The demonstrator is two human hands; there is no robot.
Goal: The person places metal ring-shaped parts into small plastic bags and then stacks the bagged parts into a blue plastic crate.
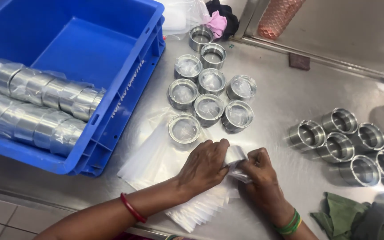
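My left hand (205, 164) and my right hand (261, 175) meet over the steel table, both gripping one short metal ring (235, 155) partly wrapped in a clear plastic bag. Under my hands lies a stack of flat clear bags (156, 160). Just beyond them stands a cluster of several bagged metal rings (207, 91). Several bare rings (352, 142) stand to the right of my right hand.
A blue plastic crate (112, 58) at the left holds two rows of wrapped rings (36, 106). A green cloth (347, 218) lies at the lower right. Crumpled plastic and pink and black cloth (218, 18) sit at the back, beside a pinkish mesh roll (278, 15).
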